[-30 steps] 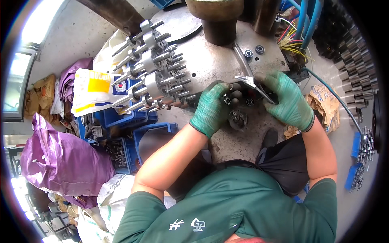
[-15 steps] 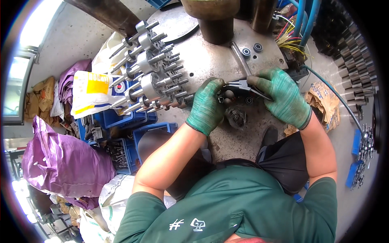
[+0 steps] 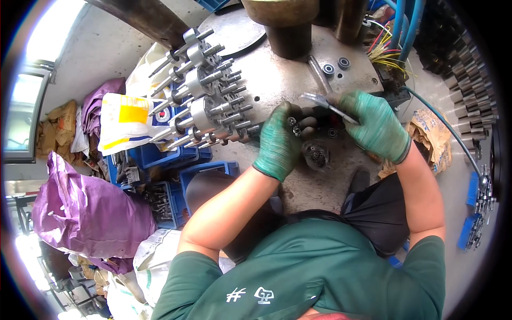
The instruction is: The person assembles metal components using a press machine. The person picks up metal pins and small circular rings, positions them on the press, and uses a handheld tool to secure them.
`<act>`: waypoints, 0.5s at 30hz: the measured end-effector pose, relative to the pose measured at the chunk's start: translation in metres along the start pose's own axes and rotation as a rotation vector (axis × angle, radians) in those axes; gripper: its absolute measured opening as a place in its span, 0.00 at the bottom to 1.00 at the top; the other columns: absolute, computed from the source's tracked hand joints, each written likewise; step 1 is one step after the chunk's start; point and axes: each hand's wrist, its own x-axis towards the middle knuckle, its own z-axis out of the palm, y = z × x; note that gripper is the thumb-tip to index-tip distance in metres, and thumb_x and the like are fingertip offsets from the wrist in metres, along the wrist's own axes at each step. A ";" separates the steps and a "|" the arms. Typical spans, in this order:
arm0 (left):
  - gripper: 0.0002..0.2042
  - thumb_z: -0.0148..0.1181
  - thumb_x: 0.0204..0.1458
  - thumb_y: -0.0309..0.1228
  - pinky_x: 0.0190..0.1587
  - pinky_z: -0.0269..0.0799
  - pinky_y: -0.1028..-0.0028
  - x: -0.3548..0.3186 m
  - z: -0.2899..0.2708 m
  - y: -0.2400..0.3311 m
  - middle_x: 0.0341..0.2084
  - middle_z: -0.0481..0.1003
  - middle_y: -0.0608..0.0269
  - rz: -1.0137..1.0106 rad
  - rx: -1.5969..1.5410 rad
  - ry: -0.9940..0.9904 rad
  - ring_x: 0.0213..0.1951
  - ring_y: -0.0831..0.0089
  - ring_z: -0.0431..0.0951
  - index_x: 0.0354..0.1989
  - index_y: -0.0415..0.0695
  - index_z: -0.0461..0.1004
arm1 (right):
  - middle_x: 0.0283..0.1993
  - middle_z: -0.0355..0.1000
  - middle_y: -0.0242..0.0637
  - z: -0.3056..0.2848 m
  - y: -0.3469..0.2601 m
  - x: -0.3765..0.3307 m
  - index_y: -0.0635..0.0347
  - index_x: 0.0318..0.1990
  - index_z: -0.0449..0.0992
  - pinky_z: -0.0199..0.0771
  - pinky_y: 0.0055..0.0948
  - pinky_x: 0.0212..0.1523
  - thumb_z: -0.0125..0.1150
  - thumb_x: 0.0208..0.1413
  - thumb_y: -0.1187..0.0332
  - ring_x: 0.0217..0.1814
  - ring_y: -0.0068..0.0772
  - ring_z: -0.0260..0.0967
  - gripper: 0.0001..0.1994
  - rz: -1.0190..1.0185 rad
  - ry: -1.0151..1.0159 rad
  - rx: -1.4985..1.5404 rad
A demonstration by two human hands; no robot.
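Note:
My left hand (image 3: 280,141), in a green glove, grips a small dark round metal part (image 3: 295,125) against a worn grey metal work surface (image 3: 277,80). My right hand (image 3: 376,125), also green-gloved, holds a slim metal hand tool (image 3: 320,102) whose tip points at that part. Both hands are close together above a dark round fitting (image 3: 316,156) set in the surface. Just left of my left hand stands a cluster of steel shafts with discs (image 3: 200,101).
Blue crates (image 3: 160,184) with metal parts sit at the left below the surface, beside purple sacks (image 3: 88,213) and a white and yellow bag (image 3: 125,120). Coloured wires (image 3: 386,50) and blue hoses run at the upper right. Rows of steel pins (image 3: 472,106) lie along the right.
Both hands moved slightly up the work surface, uncovering the dark round fitting below them. The tool stays in my right hand, the small part in my left.

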 end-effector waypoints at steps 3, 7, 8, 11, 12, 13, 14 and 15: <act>0.12 0.53 0.62 0.27 0.41 0.78 0.64 -0.005 0.000 -0.027 0.44 0.76 0.50 -0.013 0.076 0.031 0.41 0.58 0.80 0.53 0.41 0.68 | 0.48 0.79 0.59 0.007 -0.006 0.013 0.66 0.61 0.77 0.80 0.38 0.50 0.62 0.54 0.71 0.49 0.52 0.81 0.24 0.095 0.052 0.205; 0.15 0.49 0.62 0.20 0.37 0.79 0.64 -0.001 -0.021 -0.067 0.47 0.77 0.47 -0.212 0.216 -0.062 0.42 0.55 0.83 0.57 0.34 0.67 | 0.54 0.78 0.61 0.039 -0.006 0.041 0.68 0.62 0.76 0.80 0.38 0.54 0.61 0.55 0.62 0.52 0.48 0.82 0.28 0.198 -0.039 0.374; 0.15 0.49 0.61 0.20 0.38 0.80 0.64 -0.003 -0.019 -0.072 0.47 0.77 0.46 -0.238 0.242 -0.060 0.42 0.55 0.83 0.57 0.34 0.67 | 0.53 0.80 0.59 0.050 -0.001 0.048 0.66 0.62 0.77 0.80 0.39 0.55 0.62 0.55 0.61 0.51 0.47 0.82 0.27 0.178 -0.027 0.327; 0.15 0.48 0.61 0.21 0.39 0.80 0.64 -0.010 -0.020 -0.076 0.48 0.79 0.46 -0.275 0.325 -0.048 0.43 0.55 0.83 0.56 0.34 0.70 | 0.47 0.82 0.56 0.071 -0.009 0.069 0.63 0.59 0.79 0.81 0.38 0.53 0.62 0.57 0.58 0.48 0.44 0.83 0.25 0.164 -0.139 0.275; 0.15 0.48 0.61 0.21 0.38 0.80 0.64 -0.009 -0.020 -0.077 0.48 0.79 0.47 -0.279 0.325 -0.049 0.42 0.56 0.83 0.56 0.35 0.70 | 0.45 0.82 0.55 0.081 -0.009 0.077 0.62 0.58 0.80 0.81 0.38 0.52 0.62 0.58 0.58 0.47 0.43 0.83 0.24 0.223 -0.144 0.315; 0.15 0.48 0.62 0.22 0.38 0.79 0.65 -0.009 -0.021 -0.077 0.47 0.80 0.49 -0.283 0.325 -0.050 0.42 0.56 0.83 0.57 0.36 0.70 | 0.43 0.82 0.53 0.088 -0.009 0.083 0.62 0.57 0.81 0.81 0.38 0.51 0.62 0.59 0.57 0.46 0.42 0.83 0.23 0.282 -0.150 0.356; 0.15 0.48 0.62 0.23 0.38 0.79 0.65 -0.008 -0.022 -0.077 0.47 0.80 0.50 -0.287 0.320 -0.050 0.42 0.57 0.84 0.57 0.37 0.70 | 0.40 0.82 0.50 0.087 -0.013 0.089 0.63 0.58 0.80 0.81 0.37 0.50 0.61 0.60 0.57 0.43 0.39 0.82 0.24 0.334 -0.207 0.389; 0.15 0.47 0.62 0.23 0.37 0.79 0.65 -0.007 -0.023 -0.077 0.46 0.80 0.51 -0.294 0.333 -0.045 0.42 0.58 0.84 0.56 0.37 0.71 | 0.37 0.82 0.46 0.083 -0.018 0.094 0.63 0.59 0.79 0.80 0.35 0.49 0.61 0.61 0.57 0.39 0.35 0.81 0.24 0.386 -0.265 0.423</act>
